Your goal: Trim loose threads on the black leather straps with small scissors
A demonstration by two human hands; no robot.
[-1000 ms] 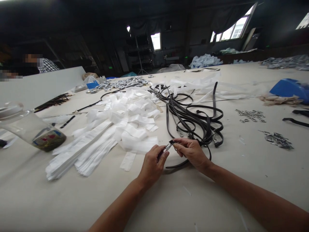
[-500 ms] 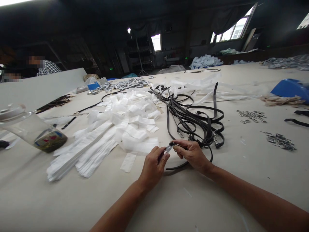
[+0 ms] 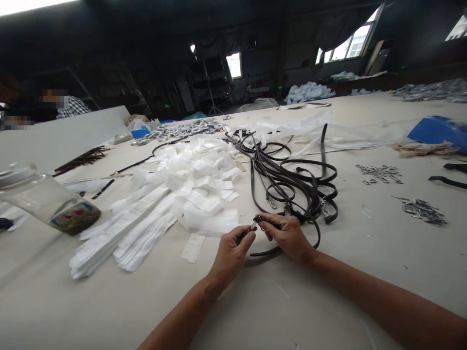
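My left hand (image 3: 230, 252) pinches a small metal clip (image 3: 253, 225) between thumb and forefinger. My right hand (image 3: 285, 235) is closed on the end of a black strap (image 3: 288, 249) right beside the clip, fingertips of both hands nearly touching. The strap curls under my right wrist and runs back into a tangled heap of black straps (image 3: 292, 180) with metal snap hooks just beyond my hands. A spread of white plastic bags (image 3: 171, 199) lies to the left of my hands.
A clear jar (image 3: 47, 204) lies on its side at the far left. Small piles of metal clips (image 3: 423, 210) sit to the right, with a blue scoop (image 3: 436, 131) behind. Another person sits at the far left behind a white board (image 3: 62, 133).
Both hands stayed together on the clip and strap end, drifting slightly nearer me; the clip now looks tucked closer between the fingertips.
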